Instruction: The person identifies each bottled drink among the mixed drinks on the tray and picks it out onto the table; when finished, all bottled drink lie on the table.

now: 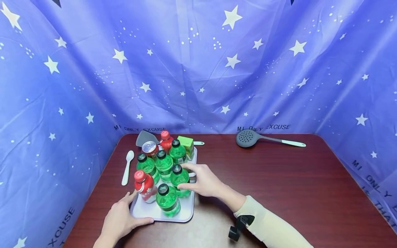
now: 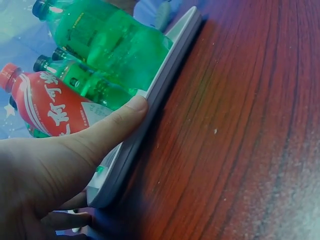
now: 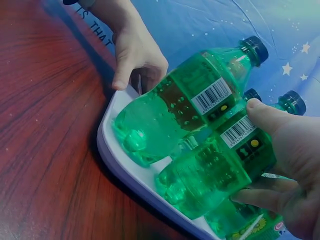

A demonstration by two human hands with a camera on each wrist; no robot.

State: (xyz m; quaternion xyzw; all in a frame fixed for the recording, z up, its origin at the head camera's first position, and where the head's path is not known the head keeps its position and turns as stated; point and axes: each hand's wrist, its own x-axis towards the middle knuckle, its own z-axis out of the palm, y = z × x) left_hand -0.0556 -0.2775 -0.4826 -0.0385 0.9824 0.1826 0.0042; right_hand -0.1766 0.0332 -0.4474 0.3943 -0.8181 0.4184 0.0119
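Note:
A light grey tray (image 1: 144, 210) carries several green soda bottles with black caps, two red-capped bottles, a can (image 1: 150, 148) and a green carton (image 1: 186, 142). At the tray's near left corner my left hand (image 1: 118, 217) grips the rim, its thumb lying along the near edge. My right hand (image 1: 207, 181) holds a green bottle (image 1: 180, 178) on the tray's right side, with thumb and fingers around it. Another green bottle (image 1: 168, 202) stands at the near end, close to a red bottle (image 1: 145, 186). The held bottle's base is at the tray surface in the right wrist view.
A white spoon (image 1: 128, 167) lies left of the tray. Behind it is a grey spatula (image 1: 144, 138), partly hidden by the drinks. A grey skimmer (image 1: 247, 138) with a pale handle lies at the back right of the table (image 1: 273, 193). Starry blue cloth (image 1: 198, 69) surrounds the table.

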